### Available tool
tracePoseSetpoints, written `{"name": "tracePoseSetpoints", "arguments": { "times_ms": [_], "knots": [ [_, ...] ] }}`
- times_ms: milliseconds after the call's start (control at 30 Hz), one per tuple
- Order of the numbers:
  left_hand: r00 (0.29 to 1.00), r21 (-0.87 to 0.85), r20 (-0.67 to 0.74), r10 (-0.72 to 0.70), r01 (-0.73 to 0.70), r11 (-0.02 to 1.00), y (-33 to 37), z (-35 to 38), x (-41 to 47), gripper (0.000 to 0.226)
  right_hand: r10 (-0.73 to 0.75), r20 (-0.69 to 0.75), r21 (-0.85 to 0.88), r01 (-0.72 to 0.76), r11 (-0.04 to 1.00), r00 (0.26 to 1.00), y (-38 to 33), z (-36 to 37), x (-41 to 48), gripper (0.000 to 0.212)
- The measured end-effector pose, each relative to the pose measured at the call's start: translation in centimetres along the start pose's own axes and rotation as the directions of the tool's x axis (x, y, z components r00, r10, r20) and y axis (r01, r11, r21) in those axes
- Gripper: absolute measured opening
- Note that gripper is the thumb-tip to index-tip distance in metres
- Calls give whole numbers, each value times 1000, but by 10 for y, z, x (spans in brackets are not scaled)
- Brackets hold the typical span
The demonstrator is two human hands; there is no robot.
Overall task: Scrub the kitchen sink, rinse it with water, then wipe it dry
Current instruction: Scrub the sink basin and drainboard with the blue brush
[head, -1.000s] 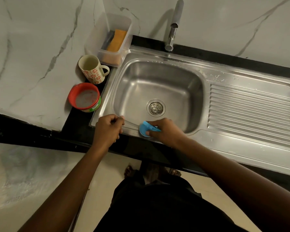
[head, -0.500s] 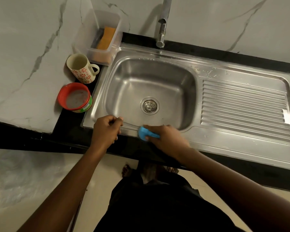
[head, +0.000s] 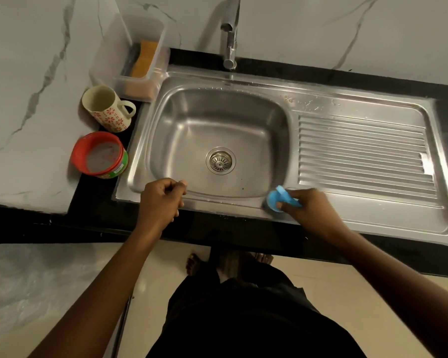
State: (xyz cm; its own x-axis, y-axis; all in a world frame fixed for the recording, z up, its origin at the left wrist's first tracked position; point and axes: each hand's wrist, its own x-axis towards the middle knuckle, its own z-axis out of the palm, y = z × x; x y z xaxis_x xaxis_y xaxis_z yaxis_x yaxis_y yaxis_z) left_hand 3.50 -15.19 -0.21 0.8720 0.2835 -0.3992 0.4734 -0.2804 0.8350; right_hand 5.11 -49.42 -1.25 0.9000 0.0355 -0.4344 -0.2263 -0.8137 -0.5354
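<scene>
The steel sink [head: 246,202] has a deep basin with a round drain [head: 220,160] and a ribbed drainboard [head: 362,153] on its right. My right hand [head: 308,206] grips a small blue scrubber [head: 276,201] pressed on the sink's front rim, at the basin's near right corner. My left hand [head: 162,200] rests as a closed fist on the front rim near the basin's left corner, with nothing visible in it. The tap [head: 230,32] stands behind the basin with no water running.
Left of the sink stand a patterned mug [head: 106,108], a red-rimmed tub of cleaning paste [head: 98,155], and a clear box [head: 130,58] holding an orange sponge [head: 144,58]. White marble counter [head: 23,112] spreads to the left. The black counter edge runs along the front.
My right hand has slid the blue scrubber rightward along the front rim, from near the middle to the basin's right corner. The left hand stays put on the rim.
</scene>
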Motion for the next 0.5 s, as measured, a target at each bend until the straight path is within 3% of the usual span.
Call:
{"name": "tracePoseSetpoints", "arguments": {
  "times_ms": [67,200,333,500],
  "knots": [
    [1000,9,8,1,-1,1000,1,3,-1,28,-51,53,64,48,997,997,-34,28,9,31],
    [1000,30,26,12,-12,999,3,10,-3,28,-145,117,109,132,985,983,-79,59,17,39],
    [999,30,35,30,-31,999,6,12,-3,28,-81,106,2,81,997,991,-30,11,16,33],
    [999,27,40,35,-36,999,6,17,-4,28,67,-48,-87,-71,994,997,38,-38,-7,44]
  ]
}}
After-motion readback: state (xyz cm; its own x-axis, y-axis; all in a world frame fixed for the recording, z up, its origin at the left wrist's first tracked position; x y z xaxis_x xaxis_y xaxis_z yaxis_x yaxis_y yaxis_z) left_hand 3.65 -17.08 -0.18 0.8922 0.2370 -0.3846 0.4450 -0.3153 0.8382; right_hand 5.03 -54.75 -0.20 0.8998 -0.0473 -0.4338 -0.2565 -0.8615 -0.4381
